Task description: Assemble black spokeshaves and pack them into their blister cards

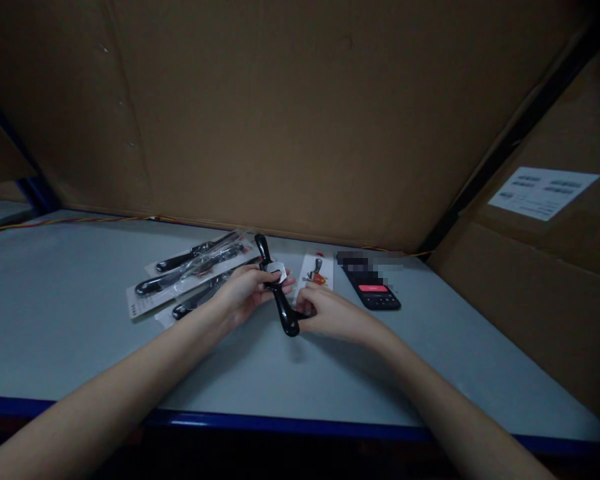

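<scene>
My left hand is closed around the middle of a black spokeshave, its thumb on the pale metal blade plate. The tool is held above the table, one handle pointing away and the other toward me. Curled by the nearer handle, my right hand pinches a small dark piece that I cannot make out. Behind the right hand lies a white printed card with a picture of the tool on it. To the left are several packaged spokeshaves in clear plastic on white cards, overlapping in a pile.
A black phone with a lit screen lies on the grey tabletop, right of the card. Cardboard walls off the back, and a labelled carton stands at the right. Thin coloured wires run along the rear edge.
</scene>
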Motion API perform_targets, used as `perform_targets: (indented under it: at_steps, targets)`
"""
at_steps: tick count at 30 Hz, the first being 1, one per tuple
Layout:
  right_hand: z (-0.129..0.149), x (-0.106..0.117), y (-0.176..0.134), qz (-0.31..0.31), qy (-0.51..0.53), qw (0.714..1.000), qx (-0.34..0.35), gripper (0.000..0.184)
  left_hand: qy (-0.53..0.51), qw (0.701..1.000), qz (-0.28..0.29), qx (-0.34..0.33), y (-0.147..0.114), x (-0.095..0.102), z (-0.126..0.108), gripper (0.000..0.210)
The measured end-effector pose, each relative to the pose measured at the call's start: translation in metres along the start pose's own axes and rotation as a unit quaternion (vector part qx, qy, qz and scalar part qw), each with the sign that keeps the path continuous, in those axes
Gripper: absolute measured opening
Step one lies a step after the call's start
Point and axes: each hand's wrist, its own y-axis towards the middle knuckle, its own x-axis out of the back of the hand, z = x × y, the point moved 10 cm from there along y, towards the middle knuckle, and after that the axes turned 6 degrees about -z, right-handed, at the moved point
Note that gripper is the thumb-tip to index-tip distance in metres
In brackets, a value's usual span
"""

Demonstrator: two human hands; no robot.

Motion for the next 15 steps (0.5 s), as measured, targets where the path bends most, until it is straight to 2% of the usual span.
perform_targets:
  at_steps: [3,5,6,10,15]
  targets:
    - [-0.003,-0.005,0.001,0.025,0.017,0.999,-0.026,0.016,-0.002,1.000,-0.001,-0.001,0.000,0.000,0.001,0.014]
    - [-0.009,0.000,0.002,0.019,0.027,0.998,-0.047,0.010,-0.002,1.000,-0.004,0.004,0.000,0.001,0.003,0.015]
    - [-0.012,0.005,0.002,0.005,0.031,0.998,-0.056,0.008,-0.002,1.000,-0.005,0.010,-0.001,0.001,0.005,0.015]
    - [-0.020,0.032,0.004,-0.091,0.048,0.993,-0.058,0.025,-0.008,0.999,-0.016,0.037,-0.002,0.001,0.011,0.013]
    - [-0.024,0.043,0.005,-0.143,0.179,0.971,-0.065,0.013,-0.025,0.999,-0.018,0.036,-0.002,0.001,0.011,0.017]
